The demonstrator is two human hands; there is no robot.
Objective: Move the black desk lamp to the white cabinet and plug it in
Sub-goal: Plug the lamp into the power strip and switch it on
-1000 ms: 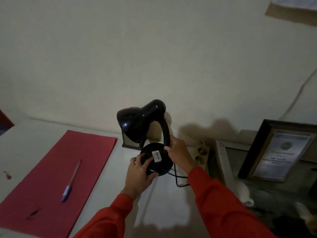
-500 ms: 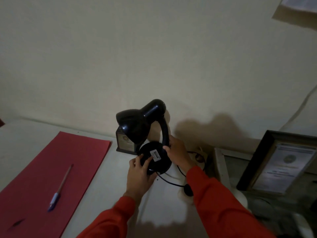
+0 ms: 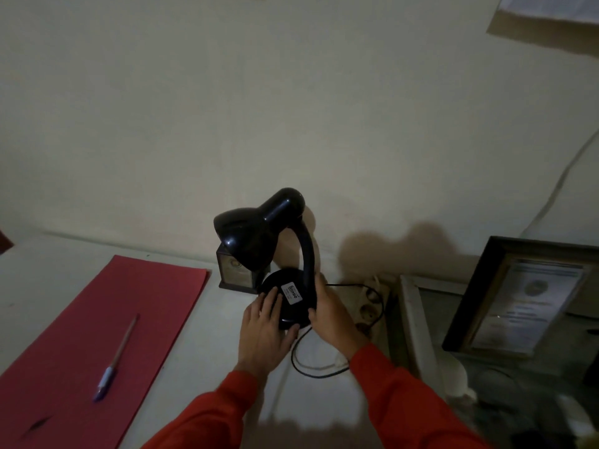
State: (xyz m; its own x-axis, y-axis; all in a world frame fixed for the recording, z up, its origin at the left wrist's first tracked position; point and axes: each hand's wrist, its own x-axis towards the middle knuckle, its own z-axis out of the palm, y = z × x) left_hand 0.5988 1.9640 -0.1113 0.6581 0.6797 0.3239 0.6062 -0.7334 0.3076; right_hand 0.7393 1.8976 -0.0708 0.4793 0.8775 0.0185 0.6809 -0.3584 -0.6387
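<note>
Since the earlier frame the black cord (image 3: 319, 371) has shifted into a loop on the white surface below the lamp's base, and the view has swung slightly so more of the red sheet's near end shows. The left hand (image 3: 264, 335) lies flat with fingers spread against the near-left side of the round base of the black desk lamp (image 3: 285, 280), its fingertips on the top of the base just beside a white label. The right hand (image 3: 334, 319) wraps the right side of the base where the curved neck rises, thumb at the front edge, so both hands hold the lamp between them. The lamp stands upright on the white cabinet top (image 3: 181, 338), near the wall, its shade tilted down to the left. Just behind the shade sits a small dark box (image 3: 235, 277). To the right of the lamp a pale power strip (image 3: 369, 303) lies by the wall, the cord running toward it. Farther right a framed certificate (image 3: 522, 303) leans. To the left a red sheet (image 3: 97, 335) lies flat with a pen (image 3: 115, 361) resting on it.
</note>
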